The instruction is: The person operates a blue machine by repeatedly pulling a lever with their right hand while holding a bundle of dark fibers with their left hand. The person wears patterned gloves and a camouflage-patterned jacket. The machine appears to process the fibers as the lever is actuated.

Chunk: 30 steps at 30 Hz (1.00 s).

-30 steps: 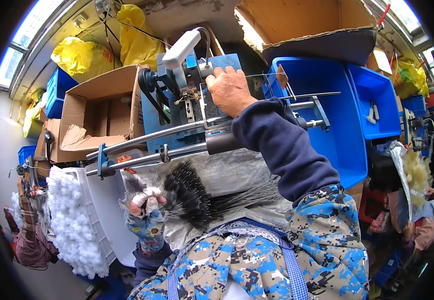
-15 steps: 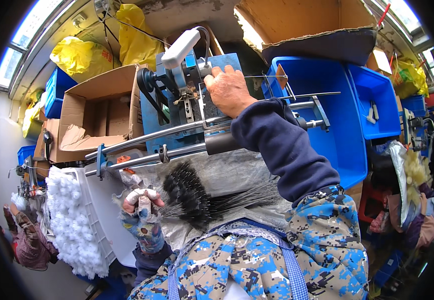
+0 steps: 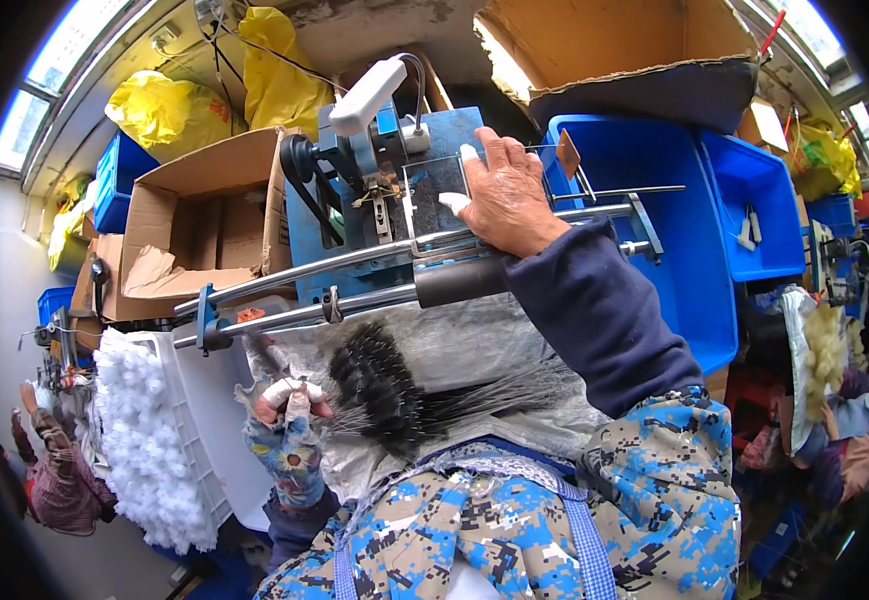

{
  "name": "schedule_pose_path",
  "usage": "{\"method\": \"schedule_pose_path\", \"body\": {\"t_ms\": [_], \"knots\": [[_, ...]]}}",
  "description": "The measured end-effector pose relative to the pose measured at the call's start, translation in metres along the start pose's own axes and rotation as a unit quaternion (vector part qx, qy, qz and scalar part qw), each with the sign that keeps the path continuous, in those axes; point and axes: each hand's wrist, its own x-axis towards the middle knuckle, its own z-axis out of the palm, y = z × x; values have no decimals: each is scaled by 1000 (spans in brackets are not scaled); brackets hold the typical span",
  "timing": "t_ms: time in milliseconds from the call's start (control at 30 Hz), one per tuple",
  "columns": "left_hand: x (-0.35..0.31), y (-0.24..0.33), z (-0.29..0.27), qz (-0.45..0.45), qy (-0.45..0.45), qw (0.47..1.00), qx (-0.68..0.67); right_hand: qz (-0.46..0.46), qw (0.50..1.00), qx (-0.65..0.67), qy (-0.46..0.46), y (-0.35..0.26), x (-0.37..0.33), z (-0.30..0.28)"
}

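Observation:
My right hand [image 3: 510, 198] lies over the metal rods at the right of a blue bench machine [image 3: 440, 140], fingers stretched forward and thumb apart. White tape covers its thumb and a fingertip. Beneath its wrist is a black sleeve [image 3: 460, 283] on the lower rail. My left hand [image 3: 295, 400], its fingers wrapped in white tape, is pinched closed in front of the rails. A blurred dark thing shows just beyond its fingers, too smeared to name. Beside that hand, a heap of black-bristled wire brushes [image 3: 380, 385] lies on a grey sheet, their thin wire stems [image 3: 505, 395] pointing right.
At the left stands a white crate [image 3: 190, 430] with fluffy white pieces [image 3: 145, 440]. An open cardboard box [image 3: 205, 225] is beyond it. Blue bins [image 3: 655, 250] are on the right, below a large carton [image 3: 625, 90]. Another person [image 3: 65, 470] is at far left.
My right hand has moved right, away from the machine's head, and its fingers have spread. My left hand stays in nearly the same place, while the dark blur by it has shifted.

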Motion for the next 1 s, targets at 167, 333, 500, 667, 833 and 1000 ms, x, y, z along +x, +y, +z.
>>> {"method": "schedule_pose_path", "body": {"t_ms": [167, 333, 500, 667, 833, 1000], "knots": [[5, 3, 24, 17, -48, 998, -31, 13, 998, 6, -55, -9, -7, -7], [-3, 2, 24, 40, -49, 998, 14, -5, 999, 8, -36, -33, 0, 4], [-4, 6, 19, 1, -30, 999, 11, -13, 999, 25, 15, -75, 12, 27], [-4, -1, 12, 22, -28, 998, 55, -53, 996, 42, -65, -54, 9, 20], [-4, -5, 4, -30, 2, 999, 11, -38, 991, -30, -129, -7, -1, -18], [-5, -4, 11, -8, -16, 1000, 14, -26, 997, -63, 42, 18, 16, -36]]}}
